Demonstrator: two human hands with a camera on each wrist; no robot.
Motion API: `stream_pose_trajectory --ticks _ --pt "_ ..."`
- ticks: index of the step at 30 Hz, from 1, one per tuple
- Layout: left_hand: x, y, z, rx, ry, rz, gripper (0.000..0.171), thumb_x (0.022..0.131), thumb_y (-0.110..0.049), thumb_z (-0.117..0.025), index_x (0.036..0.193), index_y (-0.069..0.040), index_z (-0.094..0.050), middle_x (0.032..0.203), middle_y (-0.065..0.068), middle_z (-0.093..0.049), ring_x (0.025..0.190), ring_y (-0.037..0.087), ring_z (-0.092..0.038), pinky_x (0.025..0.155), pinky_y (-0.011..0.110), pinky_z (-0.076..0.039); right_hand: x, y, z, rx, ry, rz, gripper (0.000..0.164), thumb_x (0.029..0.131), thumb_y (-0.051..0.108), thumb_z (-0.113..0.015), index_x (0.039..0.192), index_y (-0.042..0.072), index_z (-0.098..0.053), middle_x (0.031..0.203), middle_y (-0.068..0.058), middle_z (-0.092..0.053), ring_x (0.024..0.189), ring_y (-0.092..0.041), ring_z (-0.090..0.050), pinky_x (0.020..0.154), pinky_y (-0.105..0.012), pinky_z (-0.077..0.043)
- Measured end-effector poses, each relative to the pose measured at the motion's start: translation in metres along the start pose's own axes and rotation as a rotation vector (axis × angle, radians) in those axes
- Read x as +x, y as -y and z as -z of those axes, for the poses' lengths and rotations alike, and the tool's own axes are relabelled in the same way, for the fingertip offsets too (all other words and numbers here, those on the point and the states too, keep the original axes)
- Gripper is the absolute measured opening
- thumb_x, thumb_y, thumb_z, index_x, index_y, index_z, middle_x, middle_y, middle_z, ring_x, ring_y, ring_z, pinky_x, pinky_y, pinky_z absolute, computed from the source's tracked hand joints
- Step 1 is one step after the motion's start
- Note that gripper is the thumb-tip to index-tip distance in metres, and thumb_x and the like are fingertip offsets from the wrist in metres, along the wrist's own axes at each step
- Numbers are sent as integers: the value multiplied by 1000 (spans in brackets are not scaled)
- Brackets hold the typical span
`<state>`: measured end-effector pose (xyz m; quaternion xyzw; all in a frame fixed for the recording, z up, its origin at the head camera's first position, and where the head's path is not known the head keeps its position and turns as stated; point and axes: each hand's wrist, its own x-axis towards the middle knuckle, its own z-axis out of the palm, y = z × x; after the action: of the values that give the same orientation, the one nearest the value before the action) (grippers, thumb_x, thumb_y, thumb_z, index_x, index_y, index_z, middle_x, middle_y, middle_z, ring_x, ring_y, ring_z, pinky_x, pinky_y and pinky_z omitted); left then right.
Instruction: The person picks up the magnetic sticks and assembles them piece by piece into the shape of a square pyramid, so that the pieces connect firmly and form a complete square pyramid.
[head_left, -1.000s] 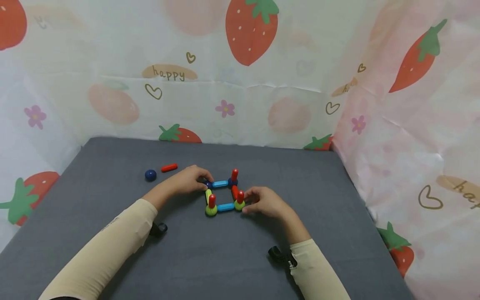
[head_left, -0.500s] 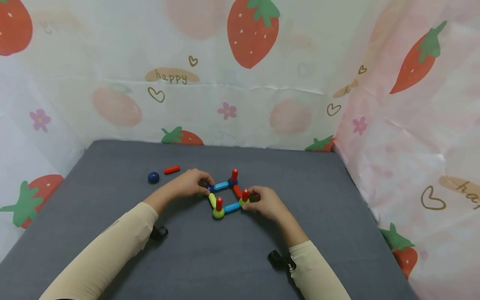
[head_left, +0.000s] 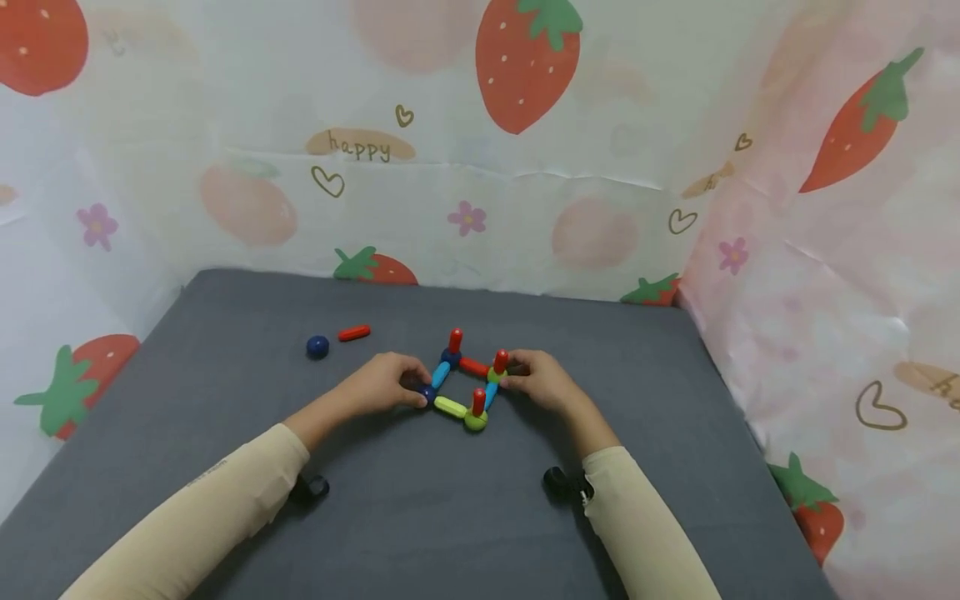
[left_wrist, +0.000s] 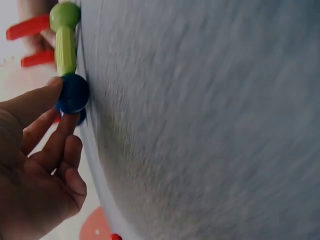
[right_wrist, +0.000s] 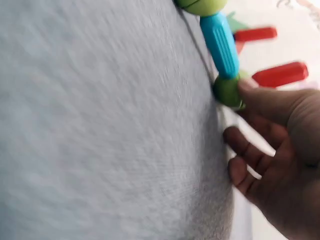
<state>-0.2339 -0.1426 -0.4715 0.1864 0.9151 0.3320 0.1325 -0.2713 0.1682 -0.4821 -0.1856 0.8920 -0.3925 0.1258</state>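
Between the hands lies a four-sided frame of balls and rods, with a yellow-green rod (head_left: 450,407), two blue rods and a red rod (head_left: 473,367) as its sides. Red rods stand upright on three corners: a dark blue ball (head_left: 451,358) at the back and two green balls, one of them the front green ball (head_left: 476,420). My left hand (head_left: 386,385) pinches the left corner's dark blue ball (left_wrist: 75,94) between thumb and fingers; that ball bears no upright rod. My right hand (head_left: 546,380) pinches the right corner's green ball (right_wrist: 230,91), beside a light blue rod (right_wrist: 220,45).
A loose dark blue ball (head_left: 317,347) and a loose red rod (head_left: 354,333) lie at the back left of the grey cloth-covered table (head_left: 420,517). A strawberry-print curtain (head_left: 420,200) hangs behind and at both sides.
The frame has turned counterclockwise as seen from above. Its left corner has come nearer with my left hand, while the right corner has moved away with my right hand.
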Motion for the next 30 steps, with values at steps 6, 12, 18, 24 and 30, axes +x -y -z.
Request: stream_pose_trajectory --ticks 6,12,18,24,30 --pt "-9 -13 -13 -4 -40 -11 26 86 -25 -85 108 -17 -75 102 -6 -74 97 10 -67 86 36 -55 11 -4 8 -5 74 58 35 99 17 -70 134 15 -68 135 -7 -67 125 -25 -63 100 -44 -52" --pt "-15 -24 -21 36 -72 11 24 84 -28 -87 102 -19 -75 94 -10 -73 90 9 -64 82 34 -53 17 1 14 -52 128 74 36 99 15 -68 135 15 -68 132 -5 -69 124 -24 -63 104 -44 -49" --pt "-18 -28 -25 112 -95 31 24 84 -31 -87 103 -22 -75 94 -11 -73 94 12 -54 85 37 -46 19 4 16 -97 146 77 35 99 16 -69 134 19 -69 125 -2 -71 118 -22 -65 103 -44 -50" --pt "-20 -30 -13 130 -96 -28 21 87 -29 -84 104 -19 -76 99 -8 -74 99 15 -61 94 43 -47 20 2 15 -77 153 82 35 99 15 -69 134 18 -69 126 -2 -71 118 -21 -64 103 -44 -50" --pt "-15 -29 23 156 -94 -83 25 91 -27 -81 112 -15 -75 112 2 -74 111 26 -64 99 47 -49 20 -1 16 -63 164 83 35 99 15 -68 135 17 -68 127 -1 -71 119 -20 -64 105 -43 -49"
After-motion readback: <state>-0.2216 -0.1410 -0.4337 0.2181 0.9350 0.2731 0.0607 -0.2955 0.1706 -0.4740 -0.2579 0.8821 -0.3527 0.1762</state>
